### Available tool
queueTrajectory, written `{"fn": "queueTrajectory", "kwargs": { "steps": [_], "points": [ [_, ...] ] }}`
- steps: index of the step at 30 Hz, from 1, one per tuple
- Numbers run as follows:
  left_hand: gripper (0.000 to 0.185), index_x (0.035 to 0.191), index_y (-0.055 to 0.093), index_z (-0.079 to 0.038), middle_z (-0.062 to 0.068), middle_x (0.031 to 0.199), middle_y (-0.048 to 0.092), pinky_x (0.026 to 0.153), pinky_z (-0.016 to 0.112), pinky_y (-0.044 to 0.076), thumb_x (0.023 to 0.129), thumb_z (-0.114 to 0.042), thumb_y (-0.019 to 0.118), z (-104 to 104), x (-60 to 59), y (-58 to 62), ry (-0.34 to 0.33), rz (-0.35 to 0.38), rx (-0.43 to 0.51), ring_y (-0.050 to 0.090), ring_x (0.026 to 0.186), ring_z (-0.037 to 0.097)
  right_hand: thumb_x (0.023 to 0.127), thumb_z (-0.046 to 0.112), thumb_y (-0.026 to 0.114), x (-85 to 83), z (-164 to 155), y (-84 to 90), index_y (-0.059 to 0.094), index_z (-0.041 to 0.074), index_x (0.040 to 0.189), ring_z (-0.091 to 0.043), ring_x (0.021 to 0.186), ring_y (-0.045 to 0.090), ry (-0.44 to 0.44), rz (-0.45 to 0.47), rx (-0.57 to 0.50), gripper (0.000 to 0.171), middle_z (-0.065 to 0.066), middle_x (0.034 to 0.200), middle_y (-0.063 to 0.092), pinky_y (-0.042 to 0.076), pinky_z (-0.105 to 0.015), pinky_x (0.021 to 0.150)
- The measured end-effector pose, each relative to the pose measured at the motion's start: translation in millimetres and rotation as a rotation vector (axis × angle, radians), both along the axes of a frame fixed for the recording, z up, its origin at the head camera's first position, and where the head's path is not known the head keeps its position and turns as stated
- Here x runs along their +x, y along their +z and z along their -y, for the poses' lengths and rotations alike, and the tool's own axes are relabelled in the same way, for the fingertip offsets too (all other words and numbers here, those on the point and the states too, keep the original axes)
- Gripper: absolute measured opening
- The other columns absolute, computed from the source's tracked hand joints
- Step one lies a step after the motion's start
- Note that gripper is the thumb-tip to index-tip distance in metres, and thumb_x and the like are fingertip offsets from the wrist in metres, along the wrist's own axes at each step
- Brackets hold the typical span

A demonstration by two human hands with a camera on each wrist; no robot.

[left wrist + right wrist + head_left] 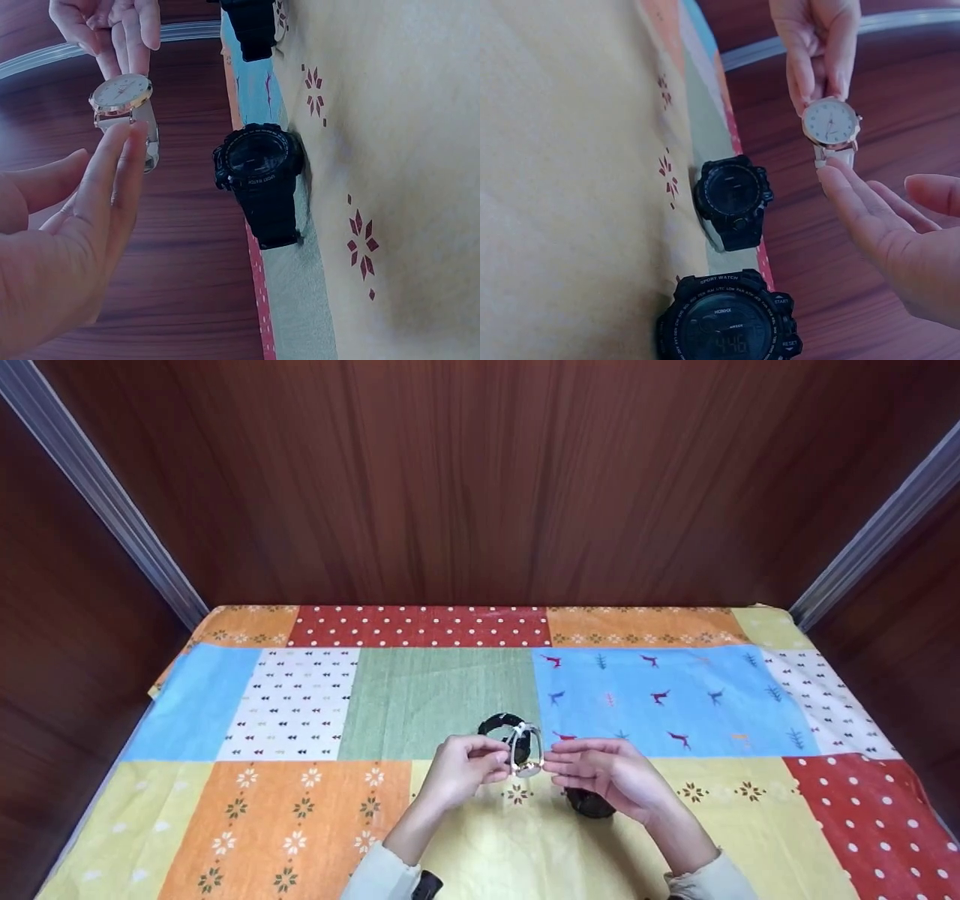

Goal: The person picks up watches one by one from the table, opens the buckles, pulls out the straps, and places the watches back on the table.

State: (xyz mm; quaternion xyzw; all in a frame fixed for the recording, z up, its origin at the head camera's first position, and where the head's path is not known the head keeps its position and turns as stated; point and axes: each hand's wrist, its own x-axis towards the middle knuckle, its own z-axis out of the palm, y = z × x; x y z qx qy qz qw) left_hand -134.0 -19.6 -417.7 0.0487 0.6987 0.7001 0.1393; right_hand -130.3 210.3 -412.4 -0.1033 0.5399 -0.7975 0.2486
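A white-strapped watch with a pale round dial (526,751) hangs above the patchwork cloth between both hands. My left hand (504,755) pinches one end of its strap, my right hand (553,763) the other. In the left wrist view the dial (120,94) faces the camera, with my left fingertips (133,135) against the case. The right wrist view shows the dial (830,121) just above my right fingertips (831,174). On the cloth lie a black digital watch (501,725) beyond the hands and a black sport watch (590,804) under my right hand.
The table wears a patchwork cloth (300,810) and stands in a dark wooden alcove with walls close behind and on both sides (480,480). Both black watches (731,195) (731,324) lie near the cloth's middle.
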Motion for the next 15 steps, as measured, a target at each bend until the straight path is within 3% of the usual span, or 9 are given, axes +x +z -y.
{"fn": "queueTrajectory", "kwargs": {
  "steps": [15],
  "points": [
    [0.012,0.084,0.058,0.011,0.012,0.077,0.062,0.065,0.029,0.054,0.076,0.008,0.067,-6.0,1.4,3.0,0.099,-0.045,0.03,0.062,0.067,0.015,0.09,-0.003,0.044,0.6,4.3,9.3,0.048,-0.019,0.116,-0.033,0.105,0.056,-0.04,-0.008,0.023,0.03,-0.026,0.112,0.057,0.04,-0.045,0.093]
  ]
}}
